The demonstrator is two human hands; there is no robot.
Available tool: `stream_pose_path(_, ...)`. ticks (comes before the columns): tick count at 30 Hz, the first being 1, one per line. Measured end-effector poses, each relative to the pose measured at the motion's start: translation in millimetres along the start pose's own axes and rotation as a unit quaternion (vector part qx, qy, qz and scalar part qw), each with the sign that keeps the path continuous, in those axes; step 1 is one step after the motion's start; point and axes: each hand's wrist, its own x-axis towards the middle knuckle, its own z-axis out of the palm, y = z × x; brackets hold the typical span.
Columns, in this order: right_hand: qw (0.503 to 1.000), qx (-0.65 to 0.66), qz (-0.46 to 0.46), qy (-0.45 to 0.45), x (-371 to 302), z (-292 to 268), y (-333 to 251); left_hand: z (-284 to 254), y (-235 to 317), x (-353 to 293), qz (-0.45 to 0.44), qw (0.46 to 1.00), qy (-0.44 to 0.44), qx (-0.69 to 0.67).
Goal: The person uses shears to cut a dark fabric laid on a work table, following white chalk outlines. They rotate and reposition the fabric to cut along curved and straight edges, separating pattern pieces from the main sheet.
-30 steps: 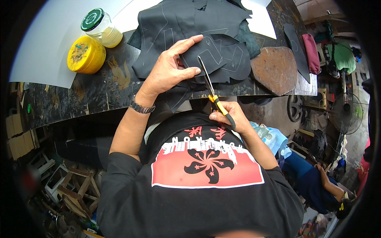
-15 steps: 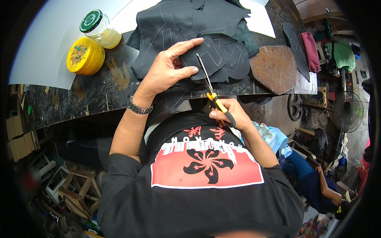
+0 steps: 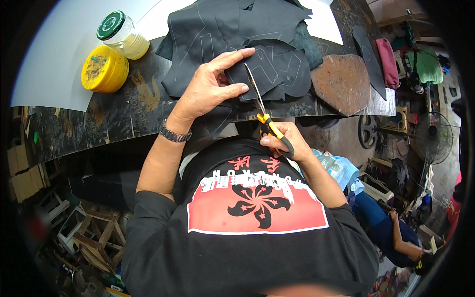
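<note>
Head view now: L hand (image 3: 210,83) up over the worktop (image 3: 121,119), thumb & index spread in a wide C, tips at a blk piece (image 3: 263,70) w/ pale drawn outlines. Can't tell if it's gripping; other fingers mostly hidden. R hand (image 3: 289,142) is closed round the handles of the scissors (image 3: 267,119), yellow & blk grips, just off the worktop's near edge, in front of the person's blk T-shirt (image 3: 237,262). Blades point up & slightly L, upper blade lying across the blk piece, R of the L thumb; lower one largely out of sight.

Blk piece sits atop a bigger blk sheet (image 3: 217,29), also marked w/ pale lines, near the worktop's front edge. Just R of that pile, a brown board (image 3: 341,84), rounded corners, scuffed; beyond it a dark strip (image 3: 368,59), then a maroon pouch (image 3: 387,64).

Over L, a yellow tub (image 3: 105,72) w/ debris on top, right beside a clear jar (image 3: 129,42) w/ green lid, pale stuff inside. White sheet (image 3: 54,54) covers the far-L corner. Watch (image 3: 175,133) on L wrist. Lower R: co-worker (image 3: 391,232) in dark blue, well apart; fan (image 3: 435,138) above them in frame.
</note>
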Motion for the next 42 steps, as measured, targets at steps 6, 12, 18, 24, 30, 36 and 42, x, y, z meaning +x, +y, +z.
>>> stream_pose_path(6, 1.0, 0.002, 0.006, -0.002, -0.3, 1.1, 0.3, -3.6, 0.4, -1.7, -0.01, 0.999, 0.011, 0.044)
stream_pose_path(12, 1.0, 0.001, -0.002, -0.026, -0.3, -0.7, 1.1, -19.7, 8.4, 4.8, -0.062, 0.997, -0.045, -0.011)
stream_pose_path(18, 0.998, 0.029, -0.013, -0.046, 3.6, -0.8, -1.3, -18.9, 12.0, 8.8, -0.04, 0.994, -0.094, -0.028)
stream_pose_path(24, 0.998, 0.046, 0.003, -0.046, 4.4, -2.3, 2.0, -18.4, 13.0, 8.3, -0.047, 0.994, -0.097, -0.027)
stream_pose_path(30, 0.997, 0.045, -0.011, -0.062, 3.6, -2.2, 6.5, -15.1, 11.2, 6.5, -0.025, 0.997, -0.076, -0.007)
stream_pose_path(36, 0.991, 0.094, -0.042, -0.082, 5.3, 1.5, 11.5, -10.9, 9.4, 2.4, -0.026, 0.998, -0.051, -0.031)
stream_pose_path(42, 0.986, 0.136, -0.058, -0.081, 3.0, 7.1, 12.1, -6.3, 6.6, -1.4, -0.023, 1.0, -0.012, -0.006)
